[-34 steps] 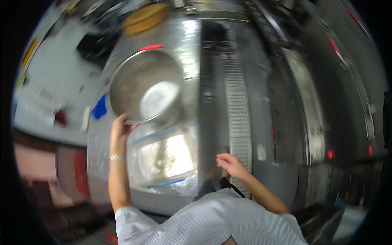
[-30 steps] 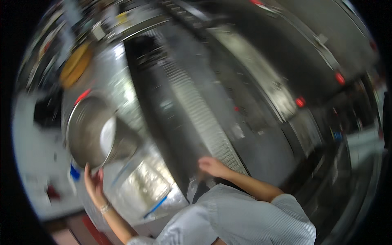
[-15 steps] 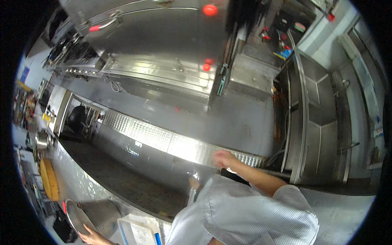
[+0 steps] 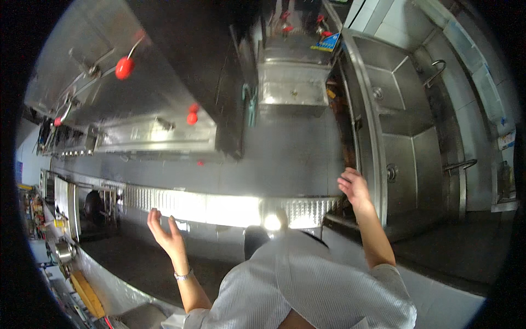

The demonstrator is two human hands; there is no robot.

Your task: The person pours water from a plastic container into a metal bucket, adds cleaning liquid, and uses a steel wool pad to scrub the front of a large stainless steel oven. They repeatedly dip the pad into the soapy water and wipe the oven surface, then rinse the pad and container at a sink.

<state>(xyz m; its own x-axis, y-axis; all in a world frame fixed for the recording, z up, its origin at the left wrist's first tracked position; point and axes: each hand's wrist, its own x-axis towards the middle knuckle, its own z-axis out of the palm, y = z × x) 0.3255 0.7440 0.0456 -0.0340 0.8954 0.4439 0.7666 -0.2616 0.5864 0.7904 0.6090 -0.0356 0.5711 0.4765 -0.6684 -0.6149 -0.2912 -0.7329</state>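
Observation:
My left hand (image 4: 166,234) is raised above the dark floor on the left, fingers spread and holding nothing. A metal watch or bracelet (image 4: 183,275) circles that wrist. On the other side, my right hand (image 4: 355,187) hangs in the air near the front edge of the steel sink unit (image 4: 366,126). Its fingers are loosely bent, with nothing visible in them. Neither hand touches anything that I can see. Part of a metal pot (image 4: 139,317) shows at the lower left edge, behind my left arm.
Two sink basins with curved taps (image 4: 438,68) line the right side. A large steel cabinet (image 4: 148,98) with red knobs stands ahead on the left. A metal drain grate (image 4: 230,209) crosses the floor. A round wooden board (image 4: 86,293) lies on the left counter.
My left hand has left the metal pot and risen forward. My right hand has moved right, toward the sinks. The whole view has turned to the right.

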